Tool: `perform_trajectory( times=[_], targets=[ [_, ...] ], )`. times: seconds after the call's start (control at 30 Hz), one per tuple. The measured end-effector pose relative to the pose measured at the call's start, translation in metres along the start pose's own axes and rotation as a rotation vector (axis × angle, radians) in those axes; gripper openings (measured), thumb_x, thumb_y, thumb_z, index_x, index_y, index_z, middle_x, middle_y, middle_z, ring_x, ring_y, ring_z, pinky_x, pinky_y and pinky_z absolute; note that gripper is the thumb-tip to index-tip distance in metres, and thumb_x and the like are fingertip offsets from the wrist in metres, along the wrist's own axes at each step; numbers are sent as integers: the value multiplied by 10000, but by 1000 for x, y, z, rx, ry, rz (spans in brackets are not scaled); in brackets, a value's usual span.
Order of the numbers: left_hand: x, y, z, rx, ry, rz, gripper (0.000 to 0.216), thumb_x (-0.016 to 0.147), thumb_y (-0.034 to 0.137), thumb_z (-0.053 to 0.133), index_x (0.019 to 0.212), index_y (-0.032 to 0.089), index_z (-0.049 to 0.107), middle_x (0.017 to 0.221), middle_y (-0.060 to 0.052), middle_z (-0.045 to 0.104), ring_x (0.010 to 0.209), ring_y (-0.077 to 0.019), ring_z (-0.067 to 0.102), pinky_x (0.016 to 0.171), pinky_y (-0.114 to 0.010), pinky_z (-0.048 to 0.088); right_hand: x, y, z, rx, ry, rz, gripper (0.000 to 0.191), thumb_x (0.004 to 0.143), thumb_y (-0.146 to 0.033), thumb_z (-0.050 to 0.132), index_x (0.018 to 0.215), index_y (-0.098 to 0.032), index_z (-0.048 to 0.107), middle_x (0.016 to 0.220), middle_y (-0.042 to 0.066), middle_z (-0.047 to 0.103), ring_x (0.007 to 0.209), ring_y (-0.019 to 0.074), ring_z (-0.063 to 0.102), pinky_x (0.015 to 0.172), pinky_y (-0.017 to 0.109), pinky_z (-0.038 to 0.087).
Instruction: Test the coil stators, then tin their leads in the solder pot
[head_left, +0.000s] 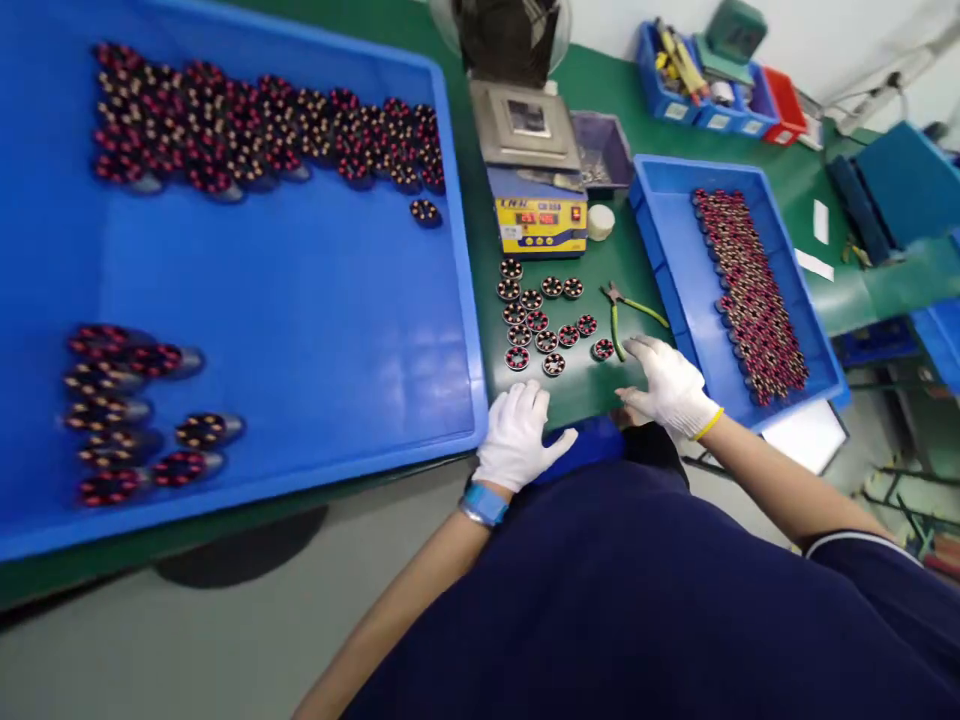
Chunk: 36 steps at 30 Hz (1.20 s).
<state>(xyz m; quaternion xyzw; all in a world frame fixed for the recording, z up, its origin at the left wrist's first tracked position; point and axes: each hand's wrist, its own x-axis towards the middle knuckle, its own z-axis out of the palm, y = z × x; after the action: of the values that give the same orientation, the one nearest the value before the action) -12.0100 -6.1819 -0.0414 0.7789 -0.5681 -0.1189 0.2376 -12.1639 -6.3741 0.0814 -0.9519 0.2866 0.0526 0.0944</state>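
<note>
Fingers (pixel 517 402) of my left hand (pixel 514 440) straight, thumb spread, holding nothing; right hand (pixel 667 385) half-curled, empty, beside green-handled pliers (pixel 613 294). Round parts (pixel 546 342) lie on green surface (pixel 581 385) beside large blue tray (pixel 300 290).

Green table (pixel 628 258): busy top.
Large blue tray (pixel 300 290): left side, down to front edge.
Ring-shaped parts (pixel 547 341): loose cluster by front edge.
Pliers (pixel 615 296): handles splayed, same edge.
Yellow-fronted device (pixel 544 228): behind the cluster.
Purple bin (pixel 616 160): toward back edge.
Smaller blue tray (pixel 699 308): right of pliers.
Blue boxes (pixel 670 106), red box (pixel 784 130): back edge.
White strips (pixel 815 265): right again.
</note>
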Motion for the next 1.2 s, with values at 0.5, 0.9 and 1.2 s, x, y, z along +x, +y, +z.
perform_trajectory(
  times=[0.5, 0.9, 1.2],
  targets=[
    [-5, -2, 15, 294, 324, -73, 621, 712, 568, 722, 1164, 162, 590, 1275, -189, 652, 1192, -371, 614, 1042, -498, 471, 91, 12, 21, -231, -248, -395, 290, 888, -324, 565, 1080, -117, 628, 1004, 195, 629, 875, 375, 641, 645, 433, 500],
    [14, 31, -9, -704, 680, -168, 322, 918, 252, 599, 1240, 264, 602, 1302, -97, 639, 940, -219, 714, 778, -377, 612, 93, 28, 10, 1222, -158, -218, 298, 673, -339, 788, 814, -171, 587, 955, 64, 713, 743, 167, 659, 588, 278, 538],
    [102, 83, -47, -1543, 300, -249, 467, 884, 279, 625, 1347, 246, 570, 1414, -78, 568, 1159, -269, 647, 954, -425, 578, 89, -1, 4, 944, 204, -422, 815, 686, -188, 703, 1447, -260, 423, 1161, 43, 683, 1064, 237, 671, 994, 437, 551]
  ],
)
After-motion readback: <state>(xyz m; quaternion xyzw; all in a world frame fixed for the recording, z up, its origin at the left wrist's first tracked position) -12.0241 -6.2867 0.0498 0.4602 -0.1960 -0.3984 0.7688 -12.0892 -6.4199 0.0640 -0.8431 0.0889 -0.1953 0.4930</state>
